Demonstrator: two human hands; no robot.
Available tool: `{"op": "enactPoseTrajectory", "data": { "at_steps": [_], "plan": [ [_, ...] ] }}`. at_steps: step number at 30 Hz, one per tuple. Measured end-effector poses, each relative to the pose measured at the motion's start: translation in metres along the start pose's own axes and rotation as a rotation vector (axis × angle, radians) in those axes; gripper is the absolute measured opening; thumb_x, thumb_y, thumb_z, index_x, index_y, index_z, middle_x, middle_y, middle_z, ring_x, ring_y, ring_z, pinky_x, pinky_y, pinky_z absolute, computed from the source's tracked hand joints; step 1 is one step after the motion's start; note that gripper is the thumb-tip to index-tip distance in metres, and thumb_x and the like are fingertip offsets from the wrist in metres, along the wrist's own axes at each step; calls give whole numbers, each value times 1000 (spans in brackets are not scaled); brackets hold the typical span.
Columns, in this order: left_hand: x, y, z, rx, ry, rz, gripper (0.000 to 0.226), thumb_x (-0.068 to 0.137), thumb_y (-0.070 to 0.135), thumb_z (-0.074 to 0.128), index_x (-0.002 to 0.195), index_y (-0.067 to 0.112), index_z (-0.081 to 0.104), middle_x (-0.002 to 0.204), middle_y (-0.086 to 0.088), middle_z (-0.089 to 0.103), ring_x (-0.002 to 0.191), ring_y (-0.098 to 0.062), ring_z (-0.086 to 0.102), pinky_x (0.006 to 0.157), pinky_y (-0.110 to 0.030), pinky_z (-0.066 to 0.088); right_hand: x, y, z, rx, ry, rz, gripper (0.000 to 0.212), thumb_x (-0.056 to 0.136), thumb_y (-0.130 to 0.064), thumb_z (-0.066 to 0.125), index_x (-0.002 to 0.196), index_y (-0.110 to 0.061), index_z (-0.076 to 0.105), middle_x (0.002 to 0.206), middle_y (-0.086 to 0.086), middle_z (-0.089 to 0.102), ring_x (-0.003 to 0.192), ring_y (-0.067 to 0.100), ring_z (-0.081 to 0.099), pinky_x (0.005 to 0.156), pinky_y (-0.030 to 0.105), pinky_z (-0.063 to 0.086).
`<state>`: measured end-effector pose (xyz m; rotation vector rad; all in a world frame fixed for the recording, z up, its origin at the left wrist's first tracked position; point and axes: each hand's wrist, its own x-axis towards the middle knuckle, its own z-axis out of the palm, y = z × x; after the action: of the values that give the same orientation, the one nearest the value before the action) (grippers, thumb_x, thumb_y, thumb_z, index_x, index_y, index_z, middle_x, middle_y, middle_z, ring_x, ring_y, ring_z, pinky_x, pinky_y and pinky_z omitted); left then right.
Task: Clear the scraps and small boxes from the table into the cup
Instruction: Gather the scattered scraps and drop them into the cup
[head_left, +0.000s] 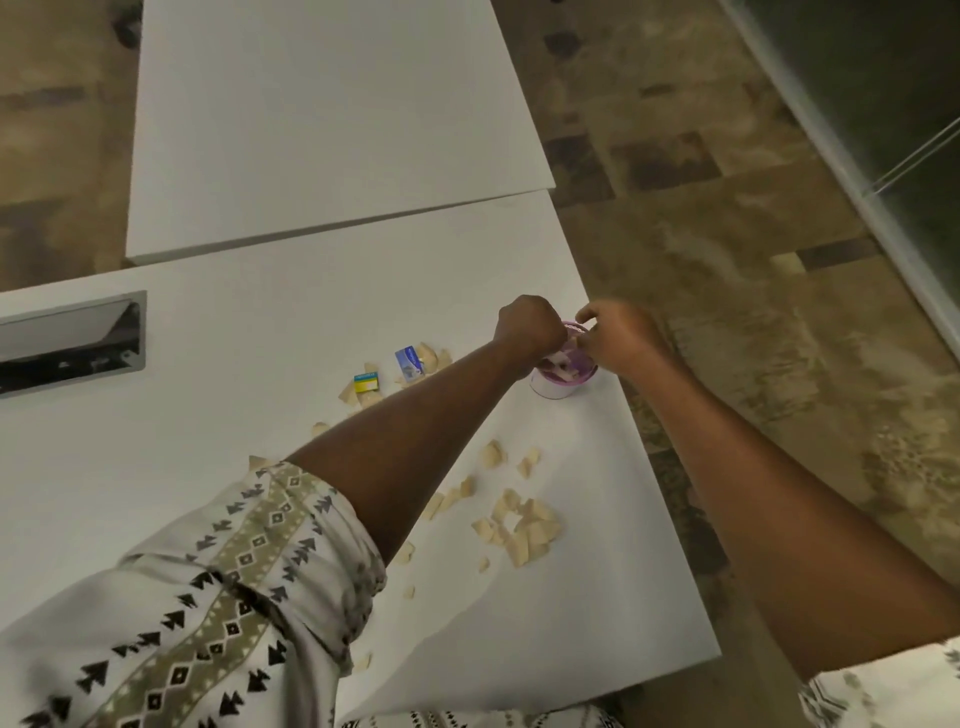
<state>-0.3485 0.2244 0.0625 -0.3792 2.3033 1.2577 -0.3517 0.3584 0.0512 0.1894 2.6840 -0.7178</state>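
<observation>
Over the cup (551, 388), left hand (527, 327) meets right hand (621, 339); blue box (410, 364) label unreadable

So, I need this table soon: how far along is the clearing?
Some pieces already lie in the cup. In hand: the left hand is curled above its mouth, the right hand at its rim. Left on the table: the blue box, the yellow box and many scraps.

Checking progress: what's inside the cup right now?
A few pale scraps lie inside the cup. The left hand and right hand cover part of its mouth, hiding the rest.
</observation>
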Motion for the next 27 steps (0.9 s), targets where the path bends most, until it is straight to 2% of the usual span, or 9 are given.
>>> {"op": "enactPoseTrajectory", "data": {
  "at_steps": [2, 5, 7, 10, 13, 17, 21, 24, 27],
  "plan": [
    [-4, 0, -2, -3, 30, 22, 25, 94, 9, 55, 112, -1, 69, 114, -20, 71, 103, -34, 69, 90, -41, 59, -5, -1, 0, 26, 35, -2, 26, 81, -24, 73, 106, -15, 70, 90, 8, 72, 84, 26, 67, 74, 31, 53],
    [-13, -6, -3, -48, 79, 50, 20, 90, 11, 58, 102, 2, 70, 106, -17, 72, 98, -34, 71, 86, -45, 61, -22, 1, 4, 65, 93, -25, 16, 86, -27, 67, 98, -18, 69, 91, 5, 72, 82, 25, 67, 71, 32, 54],
    [-25, -14, -4, -76, 108, 70, 17, 89, 18, 60, 98, 8, 72, 101, -12, 74, 95, -30, 71, 84, -44, 61, -39, 5, 12, 64, 119, -50, 13, 88, -29, 62, 95, -21, 68, 91, 3, 71, 81, 25, 65, 69, 31, 53],
    [-45, -36, -7, -24, 133, 115, 21, 89, 30, 65, 100, 13, 73, 103, -7, 74, 95, -25, 69, 87, -37, 58, -73, 14, 35, 55, 119, -82, 16, 89, -36, 61, 95, -22, 67, 86, 0, 67, 75, 21, 62, 63, 24, 41],
    [-71, -74, -8, 27, 119, 121, 21, 89, 33, 68, 95, 14, 73, 99, -5, 75, 95, -21, 68, 84, -33, 54, -112, 27, 71, 34, -16, -92, 30, 86, -40, 71, 106, -20, 64, 94, 2, 65, 78, 16, 60, 64, 22, 39],
    [-103, -135, -8, 120, 80, 94, 19, 89, 32, 68, 95, 14, 73, 100, -5, 73, 95, -20, 67, 87, -33, 53, -154, 43, 112, -98, -219, 7, 58, 81, -51, 72, 127, -21, 52, 118, 10, 52, 102, 30, 62, 80, 32, 50],
    [-143, -203, -5, 242, 96, 91, 24, 90, 34, 69, 106, 16, 69, 104, -8, 64, 95, -23, 64, 81, -32, 50, -183, 48, 142, -240, -245, 58, 87, 74, -58, 76, 141, -20, 37, 128, 12, 41, 116, 34, 52, 88, 40, 50],
    [-181, -253, -5, 371, 119, 73, 32, 90, 39, 66, 115, 19, 62, 113, -4, 57, 101, -21, 59, 77, -35, 53, -197, 46, 159, -291, -229, 83, 91, 72, -54, 80, 140, -18, 33, 127, 12, 38, 114, 33, 49, 84, 39, 50],
    [-220, -300, -6, 492, 132, 33, 42, 86, 43, 68, 119, 19, 58, 116, -4, 51, 104, -24, 55, 71, -35, 53, -205, 38, 174, -271, -204, 100, 79, 78, -40, 81, 137, -17, 35, 125, 13, 37, 111, 33, 50, 83, 41, 50]
  ]
}}
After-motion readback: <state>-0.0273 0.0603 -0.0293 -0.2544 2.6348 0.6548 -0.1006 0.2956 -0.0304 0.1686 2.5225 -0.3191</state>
